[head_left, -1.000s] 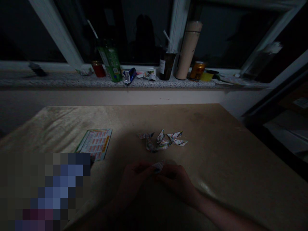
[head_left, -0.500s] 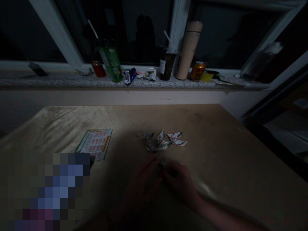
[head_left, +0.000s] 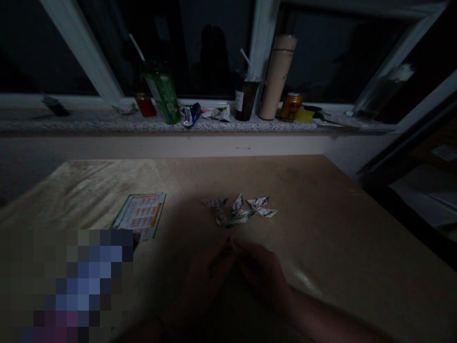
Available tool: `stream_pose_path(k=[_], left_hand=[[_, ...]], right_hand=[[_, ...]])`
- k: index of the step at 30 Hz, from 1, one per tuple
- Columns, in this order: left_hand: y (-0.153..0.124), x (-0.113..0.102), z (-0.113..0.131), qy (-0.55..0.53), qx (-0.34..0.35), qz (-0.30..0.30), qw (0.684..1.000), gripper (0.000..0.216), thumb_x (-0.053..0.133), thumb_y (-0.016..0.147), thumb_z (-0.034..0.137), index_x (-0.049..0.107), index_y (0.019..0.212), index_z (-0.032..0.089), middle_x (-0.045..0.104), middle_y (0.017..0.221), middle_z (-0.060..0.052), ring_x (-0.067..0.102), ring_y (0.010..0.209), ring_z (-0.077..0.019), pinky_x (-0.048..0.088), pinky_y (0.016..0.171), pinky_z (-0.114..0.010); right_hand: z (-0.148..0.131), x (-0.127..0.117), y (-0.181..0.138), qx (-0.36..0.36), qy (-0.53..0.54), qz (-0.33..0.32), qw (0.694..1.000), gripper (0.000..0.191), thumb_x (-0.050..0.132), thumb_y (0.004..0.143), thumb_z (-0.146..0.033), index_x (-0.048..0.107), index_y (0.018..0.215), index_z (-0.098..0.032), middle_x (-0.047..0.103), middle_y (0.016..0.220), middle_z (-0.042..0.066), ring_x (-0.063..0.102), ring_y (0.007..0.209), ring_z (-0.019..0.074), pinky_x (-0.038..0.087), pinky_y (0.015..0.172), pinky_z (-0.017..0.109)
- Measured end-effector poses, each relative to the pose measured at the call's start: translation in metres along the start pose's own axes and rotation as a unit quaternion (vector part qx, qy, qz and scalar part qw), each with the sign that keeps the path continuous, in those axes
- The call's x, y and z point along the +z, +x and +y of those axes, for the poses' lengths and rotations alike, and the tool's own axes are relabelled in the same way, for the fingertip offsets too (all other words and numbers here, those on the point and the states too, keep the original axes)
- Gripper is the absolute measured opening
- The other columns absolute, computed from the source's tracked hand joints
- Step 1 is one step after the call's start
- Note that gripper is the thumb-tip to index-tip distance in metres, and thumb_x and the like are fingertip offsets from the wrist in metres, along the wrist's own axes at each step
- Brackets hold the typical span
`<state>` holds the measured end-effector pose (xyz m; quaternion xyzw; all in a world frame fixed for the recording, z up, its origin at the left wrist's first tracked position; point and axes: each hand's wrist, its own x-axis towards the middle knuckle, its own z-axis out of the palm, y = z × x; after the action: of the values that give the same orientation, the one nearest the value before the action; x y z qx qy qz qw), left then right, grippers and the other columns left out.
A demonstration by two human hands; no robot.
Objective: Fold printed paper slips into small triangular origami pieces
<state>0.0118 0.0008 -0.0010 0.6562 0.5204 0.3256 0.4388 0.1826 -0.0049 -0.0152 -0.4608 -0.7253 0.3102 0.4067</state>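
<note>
Close together over the near middle of the table, my left hand [head_left: 210, 267] and my right hand [head_left: 262, 267] pinch a small piece of folded paper [head_left: 233, 242] between their fingertips. Deep shadow covers both hands, and only a pale edge of the paper shows. Just beyond them lie several folded paper pieces [head_left: 241, 216], pointed in shape and printed in many colours, some touching each other.
A printed sheet [head_left: 141, 215] lies at left on the brown table [head_left: 321, 209], near a pixelated area. Along the windowsill [head_left: 210, 126] stand a green bottle [head_left: 162, 95], a dark cup with a straw [head_left: 245, 100], a tall pinkish flask [head_left: 277, 78] and an orange can [head_left: 291, 107].
My fingertips have come together on the small folded paper, which was lower and flatter between the hands. The left fingers, stretched out before, are now bent. The paper pieces beyond stay put.
</note>
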Motion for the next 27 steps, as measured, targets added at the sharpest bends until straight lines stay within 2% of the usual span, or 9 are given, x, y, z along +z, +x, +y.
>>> stream_pose_path(k=[6,9,12,19,27], left_hand=[[0.004,-0.002,0.003,-0.056,-0.061,0.025,0.996,0.034,0.063,0.077,0.031,0.064,0.109,0.021,0.069,0.106,0.0,0.063,0.099,-0.0214,0.047,0.091,-0.032],[0.005,-0.002,0.006,-0.079,-0.063,0.037,0.994,0.03,0.063,0.076,0.029,0.066,0.105,0.022,0.07,0.103,0.0,0.063,0.098,-0.0213,0.047,0.09,-0.032],[0.004,-0.003,0.008,-0.077,-0.056,0.039,0.995,0.031,0.064,0.075,0.028,0.066,0.104,0.021,0.07,0.102,-0.001,0.064,0.097,-0.0225,0.048,0.089,-0.034],[-0.001,-0.005,0.007,-0.05,-0.03,-0.013,0.998,0.037,0.064,0.072,0.023,0.065,0.109,0.024,0.07,0.105,0.0,0.064,0.097,-0.0227,0.048,0.089,-0.034],[0.0,-0.005,0.007,-0.009,-0.016,-0.011,1.0,0.035,0.064,0.072,0.027,0.067,0.107,0.024,0.07,0.104,-0.001,0.065,0.095,-0.023,0.048,0.088,-0.035]], right_hand=[[0.0,-0.001,0.001,-0.046,-0.01,-0.014,0.999,0.038,0.056,0.079,-0.016,0.056,0.116,-0.023,0.07,0.099,0.005,0.066,0.085,0.0172,0.05,0.076,0.028],[-0.002,-0.002,-0.001,-0.06,0.002,-0.024,0.998,0.036,0.054,0.082,-0.017,0.054,0.118,-0.022,0.068,0.103,0.006,0.064,0.09,0.0178,0.049,0.08,0.03],[-0.006,-0.005,-0.001,-0.044,0.017,-0.032,0.998,0.034,0.05,0.085,-0.018,0.052,0.119,-0.022,0.065,0.109,0.007,0.062,0.098,0.0191,0.047,0.086,0.033],[-0.01,-0.005,0.001,0.02,0.047,-0.052,0.997,0.029,0.054,0.085,-0.023,0.051,0.113,-0.021,0.067,0.096,0.006,0.064,0.083,0.0184,0.05,0.073,0.03],[-0.008,-0.005,0.002,0.007,0.033,-0.038,0.999,0.023,0.053,0.084,-0.024,0.055,0.107,-0.021,0.067,0.09,0.006,0.062,0.078,0.0177,0.049,0.07,0.03]])
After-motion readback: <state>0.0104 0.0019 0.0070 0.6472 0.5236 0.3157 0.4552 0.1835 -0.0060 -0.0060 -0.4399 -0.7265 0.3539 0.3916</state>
